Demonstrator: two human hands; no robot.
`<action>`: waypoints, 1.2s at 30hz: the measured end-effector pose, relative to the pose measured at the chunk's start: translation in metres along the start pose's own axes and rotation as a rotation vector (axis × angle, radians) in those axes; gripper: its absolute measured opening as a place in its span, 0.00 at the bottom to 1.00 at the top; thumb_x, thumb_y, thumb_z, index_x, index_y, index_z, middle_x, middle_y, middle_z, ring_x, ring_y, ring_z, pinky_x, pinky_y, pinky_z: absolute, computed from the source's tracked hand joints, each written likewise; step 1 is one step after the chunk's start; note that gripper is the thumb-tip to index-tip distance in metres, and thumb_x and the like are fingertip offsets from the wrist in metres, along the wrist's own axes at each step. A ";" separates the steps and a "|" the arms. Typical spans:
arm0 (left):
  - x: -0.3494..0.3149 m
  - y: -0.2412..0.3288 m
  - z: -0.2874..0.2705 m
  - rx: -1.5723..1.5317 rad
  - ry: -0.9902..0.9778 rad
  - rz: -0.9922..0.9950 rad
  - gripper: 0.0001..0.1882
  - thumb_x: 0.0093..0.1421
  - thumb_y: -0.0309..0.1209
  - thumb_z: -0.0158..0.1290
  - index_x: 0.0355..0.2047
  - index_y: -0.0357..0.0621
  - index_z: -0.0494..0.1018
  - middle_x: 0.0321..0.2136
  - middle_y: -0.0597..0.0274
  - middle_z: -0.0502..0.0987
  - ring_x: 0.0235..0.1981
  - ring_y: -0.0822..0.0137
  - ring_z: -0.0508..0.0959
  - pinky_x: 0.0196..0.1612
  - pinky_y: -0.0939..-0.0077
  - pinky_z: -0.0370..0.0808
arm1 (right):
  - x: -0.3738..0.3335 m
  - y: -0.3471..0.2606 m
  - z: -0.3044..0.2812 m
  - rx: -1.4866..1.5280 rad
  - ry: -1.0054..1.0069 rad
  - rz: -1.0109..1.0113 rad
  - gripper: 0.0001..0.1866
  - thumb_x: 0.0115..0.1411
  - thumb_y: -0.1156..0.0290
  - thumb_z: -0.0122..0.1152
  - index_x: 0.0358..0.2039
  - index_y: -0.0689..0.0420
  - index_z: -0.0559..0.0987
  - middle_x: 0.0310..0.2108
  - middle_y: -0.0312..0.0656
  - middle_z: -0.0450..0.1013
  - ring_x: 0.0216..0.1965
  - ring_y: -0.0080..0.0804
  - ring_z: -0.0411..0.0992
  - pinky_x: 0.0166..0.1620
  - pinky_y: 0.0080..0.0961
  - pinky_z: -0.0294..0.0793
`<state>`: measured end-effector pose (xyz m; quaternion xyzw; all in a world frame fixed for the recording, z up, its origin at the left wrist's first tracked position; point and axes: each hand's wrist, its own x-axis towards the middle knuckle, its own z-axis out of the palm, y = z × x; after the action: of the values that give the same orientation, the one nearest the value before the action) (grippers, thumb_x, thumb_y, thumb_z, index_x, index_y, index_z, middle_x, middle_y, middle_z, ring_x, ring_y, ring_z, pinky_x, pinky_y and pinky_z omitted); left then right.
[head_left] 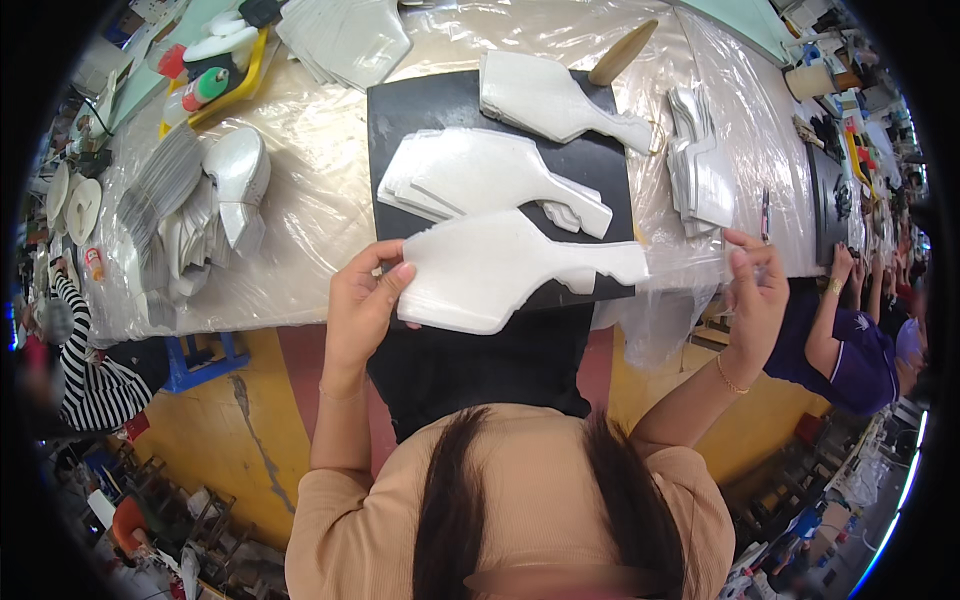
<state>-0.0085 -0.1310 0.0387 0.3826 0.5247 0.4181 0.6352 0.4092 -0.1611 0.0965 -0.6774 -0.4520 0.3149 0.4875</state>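
My left hand (365,290) grips the wide end of a small stack of white flat cut pieces (490,270), thumb on top. The stack tilts over the near edge of a black board (400,110). Its narrow end points toward my right hand (755,290), whose thumb and forefinger are pinched together. Something thin and see-through seems to stretch between that end and those fingers; its kind is unclear. Just beyond lies a fanned stack of similar white pieces (470,165). Farther back on the board is another white stack (540,95), with a thin band around its narrow end.
Clear plastic sheeting (320,200) covers the table. A pointed wooden stick (622,52) stands beyond the board. White stacks lie right (700,165) and left (237,180). A yellow tray (245,90) holds a green-capped bottle. Other people work at both sides, one in a purple shirt (860,350).
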 end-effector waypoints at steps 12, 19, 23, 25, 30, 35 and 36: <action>0.016 -0.016 0.001 0.654 0.062 0.135 0.12 0.60 0.25 0.58 0.43 0.32 0.78 0.29 0.60 0.79 0.29 0.74 0.76 0.33 0.77 0.74 | 0.010 0.010 0.025 0.051 0.136 -0.122 0.07 0.63 0.77 0.61 0.36 0.58 0.71 0.31 0.36 0.71 0.28 0.18 0.68 0.31 0.15 0.64; 0.017 -0.012 -0.004 0.387 0.125 -0.116 0.13 0.61 0.25 0.58 0.45 0.30 0.77 0.28 0.62 0.78 0.22 0.77 0.71 0.24 0.81 0.71 | 0.003 0.011 0.065 -0.050 -0.003 -0.078 0.08 0.61 0.74 0.66 0.33 0.59 0.74 0.31 0.30 0.67 0.36 0.17 0.62 0.42 0.14 0.63; 0.015 -0.012 0.001 0.394 0.125 -0.158 0.15 0.61 0.26 0.59 0.45 0.29 0.76 0.28 0.62 0.77 0.21 0.79 0.71 0.21 0.83 0.68 | 0.003 0.011 0.072 -0.071 -0.059 -0.058 0.08 0.61 0.73 0.67 0.35 0.60 0.75 0.32 0.33 0.70 0.33 0.18 0.66 0.39 0.16 0.66; 0.013 -0.010 0.002 0.408 0.142 -0.151 0.16 0.60 0.27 0.60 0.46 0.30 0.76 0.29 0.61 0.76 0.20 0.78 0.71 0.22 0.82 0.69 | 0.003 0.010 0.077 -0.040 -0.070 -0.049 0.08 0.61 0.73 0.66 0.36 0.60 0.76 0.32 0.34 0.72 0.31 0.18 0.67 0.36 0.15 0.67; 0.025 0.005 0.002 0.823 0.180 0.169 0.21 0.56 0.33 0.65 0.47 0.36 0.76 0.34 0.56 0.72 0.24 0.69 0.74 0.32 0.74 0.74 | -0.002 -0.001 0.095 0.120 -0.057 0.001 0.07 0.62 0.73 0.64 0.39 0.60 0.79 0.30 0.34 0.74 0.26 0.18 0.69 0.31 0.15 0.69; 0.091 0.013 0.020 0.960 0.295 0.512 0.26 0.53 0.39 0.67 0.49 0.37 0.77 0.34 0.53 0.72 0.33 0.62 0.75 0.39 0.69 0.73 | -0.014 -0.015 0.120 -0.005 -0.244 0.005 0.07 0.60 0.73 0.66 0.37 0.61 0.80 0.28 0.33 0.75 0.27 0.16 0.68 0.31 0.14 0.67; 0.106 0.013 0.024 1.049 0.311 0.553 0.26 0.53 0.40 0.67 0.49 0.37 0.77 0.35 0.53 0.73 0.33 0.61 0.75 0.39 0.70 0.73 | -0.017 -0.017 0.125 -0.028 -0.280 -0.040 0.07 0.60 0.73 0.67 0.36 0.61 0.80 0.28 0.33 0.75 0.27 0.16 0.68 0.31 0.14 0.67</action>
<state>0.0245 -0.0288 0.0179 0.7006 0.6285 0.3046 0.1460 0.2891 -0.1278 0.0715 -0.6243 -0.5334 0.3904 0.4164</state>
